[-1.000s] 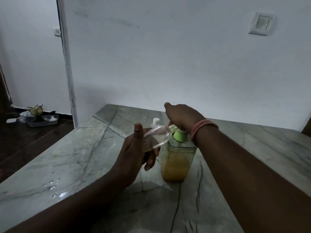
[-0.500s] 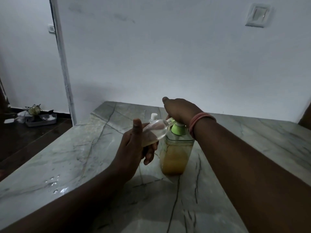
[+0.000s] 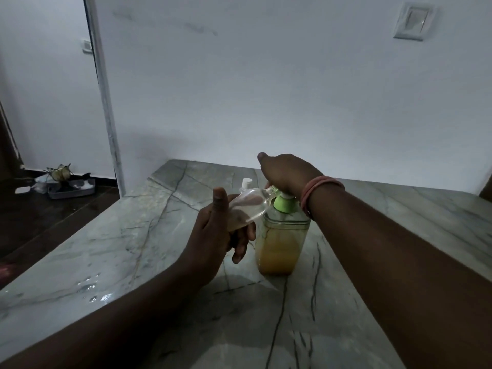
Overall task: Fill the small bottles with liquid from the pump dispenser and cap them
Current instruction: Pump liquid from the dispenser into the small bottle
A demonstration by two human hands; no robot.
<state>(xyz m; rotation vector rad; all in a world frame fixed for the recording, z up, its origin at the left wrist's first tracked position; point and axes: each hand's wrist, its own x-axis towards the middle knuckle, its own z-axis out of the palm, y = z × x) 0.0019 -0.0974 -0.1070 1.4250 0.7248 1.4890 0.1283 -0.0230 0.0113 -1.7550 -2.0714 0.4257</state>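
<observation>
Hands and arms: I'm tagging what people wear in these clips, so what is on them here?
Both forearms are bare, no sleeves in view. The right hand has thin pinkish-orange bangles around the wrist. The left hand shows no gloves, rings or bands.

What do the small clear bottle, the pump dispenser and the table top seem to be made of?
Small clear bottle: probably thin transparent plastic; fingers show through it. Pump dispenser with orange liquid: clear glossy plastic body, matte green plastic collar. Grey veined table top: polished stone, likely marble, with dark veins and reflections.
</observation>
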